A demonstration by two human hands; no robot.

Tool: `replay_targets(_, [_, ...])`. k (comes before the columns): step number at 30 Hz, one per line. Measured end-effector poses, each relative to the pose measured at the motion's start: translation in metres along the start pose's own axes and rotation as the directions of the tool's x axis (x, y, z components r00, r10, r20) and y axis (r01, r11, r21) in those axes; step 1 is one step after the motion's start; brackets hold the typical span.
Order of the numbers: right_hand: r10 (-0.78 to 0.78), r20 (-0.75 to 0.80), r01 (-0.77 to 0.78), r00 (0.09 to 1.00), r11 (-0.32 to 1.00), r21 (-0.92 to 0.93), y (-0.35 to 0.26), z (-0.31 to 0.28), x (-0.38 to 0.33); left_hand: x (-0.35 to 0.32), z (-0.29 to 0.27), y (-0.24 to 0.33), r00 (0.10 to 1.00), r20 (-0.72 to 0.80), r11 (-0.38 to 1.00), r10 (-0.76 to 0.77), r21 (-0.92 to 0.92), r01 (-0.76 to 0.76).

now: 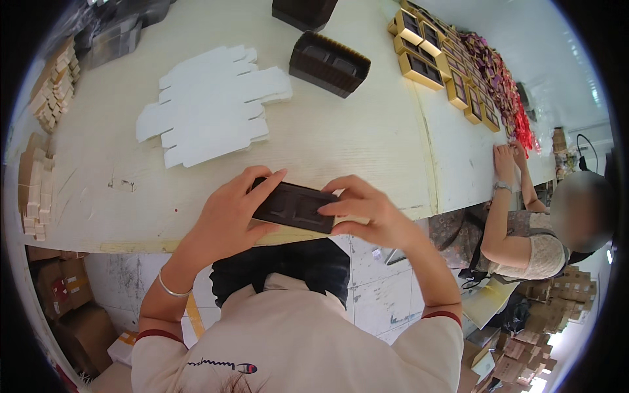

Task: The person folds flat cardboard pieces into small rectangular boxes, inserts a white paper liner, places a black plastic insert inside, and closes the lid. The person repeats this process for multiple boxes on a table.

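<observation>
Between both hands, at the table's near edge, is a dark brown rectangular insert tray (293, 206) with two recessed compartments. My left hand (230, 208) closes on its left end, fingers over the far edge and thumb at the near side. At the right end, my right hand (369, 208) grips it, with one or more fingers on the right compartment and the thumb at the near corner. Farther out lies a stack of flat white die-cut cartons (213, 108). A nested stack of similar dark trays (327, 64) rests to its right.
Another dark tray stack (304, 12) stands at the far edge. Gold boxes with dark insides (420, 71) line the right, beside red tassels (522, 124). A co-worker (517, 229) sits at the right. Folded cardboard pieces (39, 187) are piled at the left; cartons (69, 288) sit below.
</observation>
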State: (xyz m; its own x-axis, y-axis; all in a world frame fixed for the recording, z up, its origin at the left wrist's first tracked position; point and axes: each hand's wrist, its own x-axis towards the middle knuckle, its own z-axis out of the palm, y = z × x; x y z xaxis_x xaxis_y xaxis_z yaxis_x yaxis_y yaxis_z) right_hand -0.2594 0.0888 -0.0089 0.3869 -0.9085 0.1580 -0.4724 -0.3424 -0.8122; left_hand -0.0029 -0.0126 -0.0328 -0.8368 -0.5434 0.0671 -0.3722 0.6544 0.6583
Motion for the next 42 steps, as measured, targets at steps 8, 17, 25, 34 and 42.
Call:
replay_targets(8, [-0.186,-0.236,0.106,0.954,0.943,-0.315,-0.004,0.05,-0.001,0.01,-0.007,0.014,0.996,-0.048,0.976,0.071,0.207,-0.06])
replay_targets(17, [-0.11,-0.057,0.104,0.992,0.99,-0.094,0.0,0.024,0.011,0.023,0.0,0.011,0.989,0.027,0.985,0.143,0.093,-0.145])
replay_targets(25, [-0.22,-0.038,0.195,0.975,0.921,-0.338,0.013,0.031,0.017,0.032,-0.006,0.002,0.965,0.108,0.964,0.238,0.095,-0.248])
replay_targets(34, [-0.038,-0.28,-0.069,0.959,0.93,-0.362,-0.009,0.079,-0.001,0.02,0.024,0.01,0.978,-0.118,0.93,0.17,0.346,-0.121])
replay_targets(42, [0.008,-0.331,-0.146,0.943,0.908,-0.393,0.001,0.072,-0.012,0.025,-0.006,0.019,0.966,-0.032,0.876,0.255,0.43,-0.217])
